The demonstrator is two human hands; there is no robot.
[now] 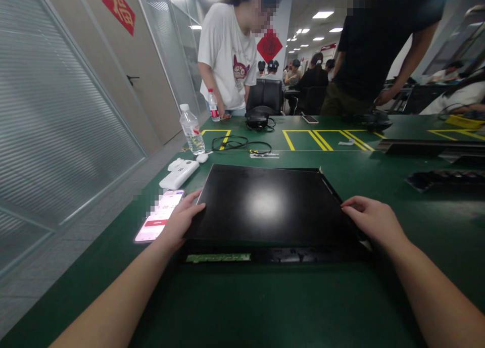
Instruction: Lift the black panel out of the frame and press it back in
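A glossy black display panel lies in front of me, with a ceiling light mirrored in its middle. Under it shows a black frame or tray, its right rim and near side sticking out past the panel. A narrow green circuit board sits along the near edge. My left hand is closed on the panel's left edge, thumb on top and fingers partly hidden beneath. At the right edge my right hand pinches with thumb and forefinger; whether it also touches the frame I cannot tell.
Left of the panel are a lit phone, a white power bank and a water bottle. Cables and a black headset-like device lie farther back. Dark strips rest at right. Two people stand across the green table.
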